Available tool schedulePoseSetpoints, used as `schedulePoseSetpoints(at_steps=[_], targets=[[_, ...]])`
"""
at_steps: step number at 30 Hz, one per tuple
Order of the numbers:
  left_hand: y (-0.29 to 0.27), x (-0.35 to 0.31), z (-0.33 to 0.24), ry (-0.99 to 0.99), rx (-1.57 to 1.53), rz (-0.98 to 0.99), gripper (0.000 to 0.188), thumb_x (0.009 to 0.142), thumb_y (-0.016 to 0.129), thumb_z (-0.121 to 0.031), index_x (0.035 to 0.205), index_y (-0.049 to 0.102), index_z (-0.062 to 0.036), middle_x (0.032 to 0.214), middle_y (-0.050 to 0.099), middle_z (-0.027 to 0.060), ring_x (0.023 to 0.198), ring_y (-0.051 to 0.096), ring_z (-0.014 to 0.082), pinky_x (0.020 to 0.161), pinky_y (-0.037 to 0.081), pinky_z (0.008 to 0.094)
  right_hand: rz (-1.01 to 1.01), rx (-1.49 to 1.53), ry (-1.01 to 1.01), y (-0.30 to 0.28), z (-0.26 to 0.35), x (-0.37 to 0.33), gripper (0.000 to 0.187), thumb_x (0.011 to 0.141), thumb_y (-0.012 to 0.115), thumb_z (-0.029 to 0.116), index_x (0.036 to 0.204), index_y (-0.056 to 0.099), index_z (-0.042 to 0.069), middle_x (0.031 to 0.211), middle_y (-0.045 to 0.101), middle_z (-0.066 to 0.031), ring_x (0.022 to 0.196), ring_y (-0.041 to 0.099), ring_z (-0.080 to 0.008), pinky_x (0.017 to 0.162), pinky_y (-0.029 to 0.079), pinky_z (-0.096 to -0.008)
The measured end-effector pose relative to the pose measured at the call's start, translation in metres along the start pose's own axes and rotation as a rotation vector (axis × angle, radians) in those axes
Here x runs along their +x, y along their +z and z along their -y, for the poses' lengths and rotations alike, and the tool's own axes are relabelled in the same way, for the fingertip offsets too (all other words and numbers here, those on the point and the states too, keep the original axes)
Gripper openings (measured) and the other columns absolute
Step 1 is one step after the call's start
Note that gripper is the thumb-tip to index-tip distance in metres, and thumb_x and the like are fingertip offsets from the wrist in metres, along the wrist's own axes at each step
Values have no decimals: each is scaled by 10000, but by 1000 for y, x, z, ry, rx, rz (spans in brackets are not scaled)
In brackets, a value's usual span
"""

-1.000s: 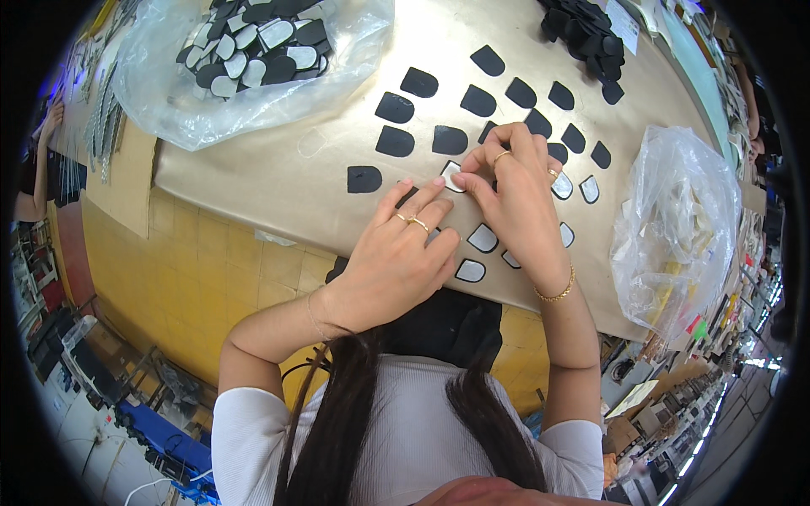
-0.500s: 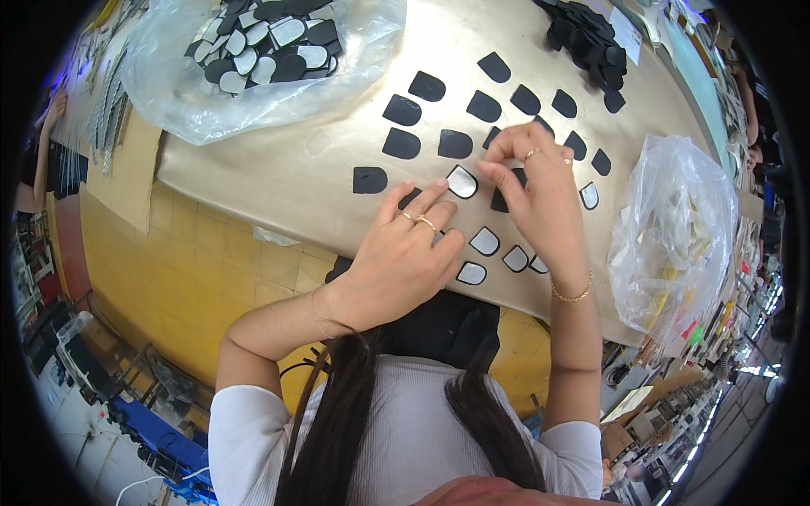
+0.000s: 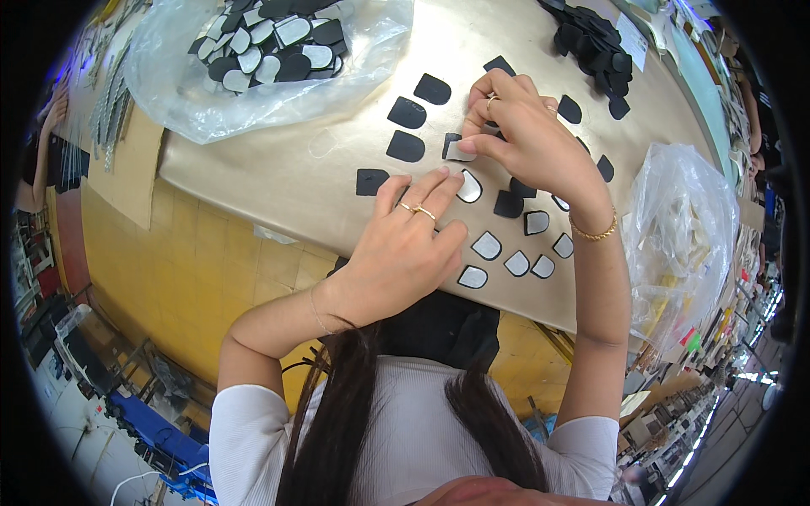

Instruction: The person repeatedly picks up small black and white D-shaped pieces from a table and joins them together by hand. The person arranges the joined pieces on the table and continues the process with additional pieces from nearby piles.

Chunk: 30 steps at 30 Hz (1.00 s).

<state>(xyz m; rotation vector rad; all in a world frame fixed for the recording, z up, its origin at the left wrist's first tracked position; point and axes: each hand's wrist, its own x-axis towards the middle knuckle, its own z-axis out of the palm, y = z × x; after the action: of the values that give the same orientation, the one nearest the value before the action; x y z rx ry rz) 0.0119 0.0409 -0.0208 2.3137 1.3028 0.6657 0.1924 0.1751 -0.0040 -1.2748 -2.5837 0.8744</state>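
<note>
Flat black pieces, each with one straight and one rounded end, lie spread on the table; one [image 3: 406, 147] is beyond my left hand [image 3: 412, 249]. That hand rests palm down, fingers apart, its fingertips beside a silver-faced piece [image 3: 469, 186]. My right hand [image 3: 525, 131] is bent over the middle of the spread. Its thumb and curled fingers close on a piece [image 3: 458, 151] showing a black part and a light grey part; the fingers partly hide it. Nearer me lie several silver-faced pieces [image 3: 486, 245] with dark rims. My right hand covers some black pieces.
A clear plastic bag [image 3: 169, 101] with a heap of black and silver pieces lies at the far left. More black pieces are piled [image 3: 591, 51] at the far right. Another clear bag [image 3: 675, 236] sits at the right edge. Beige covering [image 3: 278, 177] drapes the table.
My right hand has moved up and left to a black piece, where a light grey part now shows under the thumb. My left hand has hardly moved.
</note>
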Motion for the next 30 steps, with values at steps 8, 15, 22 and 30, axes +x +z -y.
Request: schedulePoseSetpoints(at_steps=[8, 15, 22, 30], targets=[[1, 4, 4, -7, -9, 5, 153, 816, 740, -96, 886, 611, -55, 1411, 552, 203, 1324, 524, 356, 1074, 383, 515, 13, -38, 55, 6, 2, 2, 168, 851, 753, 202, 776, 705, 59, 1110, 601, -31, 1107, 516, -225, 967, 344, -456], [3, 7, 6, -11, 6, 18, 151, 813, 740, -97, 884, 616, -53, 1403, 557, 215, 1327, 523, 362, 1092, 378, 517, -8, -62, 46, 11, -1, 3, 150, 850, 748, 182, 784, 693, 59, 1090, 586, -33, 1099, 511, -231, 958, 346, -459], [6, 11, 10, 31, 32, -10, 202, 760, 753, -130, 859, 610, -28, 1351, 566, 261, 1291, 512, 380, 1053, 389, 515, -21, -104, 34, 15, -2, 3, 142, 856, 727, 141, 808, 640, 40, 1086, 560, -45, 1090, 503, -250, 926, 342, -444], [5, 14, 10, 32, 34, 1, 208, 749, 748, -119, 866, 608, -18, 1345, 576, 269, 1262, 523, 377, 1029, 400, 498, -101, -129, 5, 20, 0, -1, 120, 886, 682, 106, 782, 643, 59, 1113, 578, -41, 1099, 502, -250, 974, 343, -523]])
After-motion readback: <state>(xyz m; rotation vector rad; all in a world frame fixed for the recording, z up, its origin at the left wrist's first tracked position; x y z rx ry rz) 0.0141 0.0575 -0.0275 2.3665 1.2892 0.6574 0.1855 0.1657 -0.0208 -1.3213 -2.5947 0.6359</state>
